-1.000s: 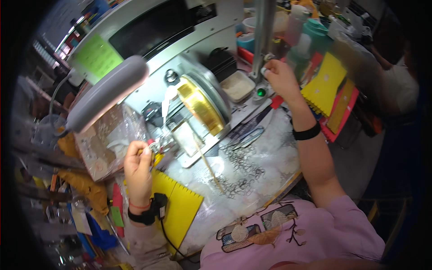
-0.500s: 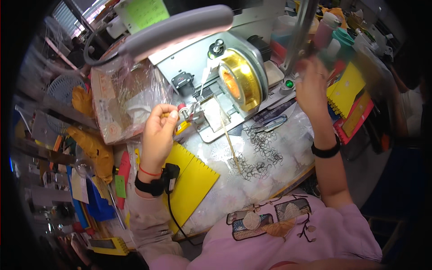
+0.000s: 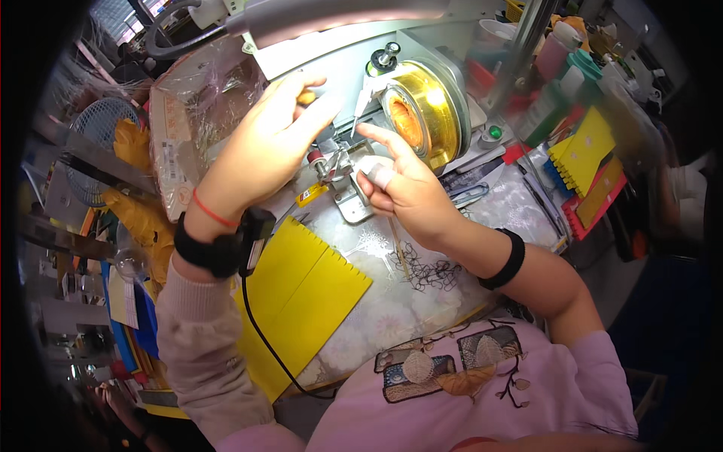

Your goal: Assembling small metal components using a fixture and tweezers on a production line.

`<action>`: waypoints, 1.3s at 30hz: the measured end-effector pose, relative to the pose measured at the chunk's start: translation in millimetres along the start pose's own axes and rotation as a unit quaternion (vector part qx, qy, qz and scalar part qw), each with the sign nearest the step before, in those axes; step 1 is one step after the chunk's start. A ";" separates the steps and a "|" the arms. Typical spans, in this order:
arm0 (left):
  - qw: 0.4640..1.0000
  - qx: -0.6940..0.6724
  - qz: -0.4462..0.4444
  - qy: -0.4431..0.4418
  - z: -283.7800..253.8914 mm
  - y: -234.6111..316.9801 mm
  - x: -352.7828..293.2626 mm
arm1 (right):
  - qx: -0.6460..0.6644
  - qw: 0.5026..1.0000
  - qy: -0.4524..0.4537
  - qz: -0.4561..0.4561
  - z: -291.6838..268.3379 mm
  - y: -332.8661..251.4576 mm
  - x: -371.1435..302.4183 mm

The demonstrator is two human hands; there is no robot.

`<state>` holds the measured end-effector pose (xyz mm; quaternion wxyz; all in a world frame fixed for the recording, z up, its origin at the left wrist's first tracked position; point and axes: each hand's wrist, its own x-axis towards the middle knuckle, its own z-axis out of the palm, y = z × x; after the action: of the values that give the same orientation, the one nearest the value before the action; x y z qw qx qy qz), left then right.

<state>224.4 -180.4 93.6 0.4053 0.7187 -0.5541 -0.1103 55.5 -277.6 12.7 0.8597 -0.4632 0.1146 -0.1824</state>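
Note:
My left hand (image 3: 260,143) is raised over the left side of a small bench machine (image 3: 351,206), its thumb and fingers apart with nothing plainly held. My right hand (image 3: 413,192) is at the machine's front, index finger stretched toward the slim pointed nozzle (image 3: 357,114). Its other fingers curl in by the thumb, around which is a pale wrap (image 3: 379,176); whatever they hold is hidden. Between the hands sits a metal clamp with a red knob (image 3: 315,157). Behind my right hand stands a large spool of golden-yellow tape (image 3: 433,105).
Thin dark curved wire pieces (image 3: 429,271) lie in a tangle on the table beside a thin wooden stick (image 3: 398,245). A yellow folder (image 3: 301,294) lies at front left, a black cable across it. Left stands a plastic-wrapped box (image 3: 177,151); right, tweezers (image 3: 471,194) and bottles (image 3: 544,113).
My right hand has come from the far right to the machine's front. My left hand has let go of the red-knobbed clamp and risen above it. The view has shifted slightly.

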 end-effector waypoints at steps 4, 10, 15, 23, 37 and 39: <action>0.993 -0.081 0.040 -0.071 19.3 -9.9 40.3 | -0.046 0.998 -0.020 -0.024 -2.8 6.7 13.3; 0.980 -0.159 0.039 -0.112 30.0 -28.2 63.7 | -0.017 0.996 -0.032 -0.080 -6.1 13.8 12.7; 0.976 -0.162 0.004 -0.144 17.4 -20.6 44.6 | -0.022 0.999 -0.017 0.016 -15.0 18.6 10.6; 0.929 -0.226 -0.009 -0.293 19.4 -43.5 26.6 | -0.113 0.991 0.028 -0.069 -19.3 32.0 42.6; 0.957 0.201 0.163 0.128 23.8 33.7 -27.4 | -0.762 0.569 -0.179 -0.250 -60.0 8.9 -31.5; 0.994 0.044 0.051 0.087 26.7 36.5 -36.0 | -0.776 0.537 -0.191 -0.270 -61.4 10.9 -29.7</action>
<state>169.3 -162.9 91.6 0.4254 0.7134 -0.5569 -0.0020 8.3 -306.0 -29.0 0.0749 -0.9816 -0.0864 -0.1527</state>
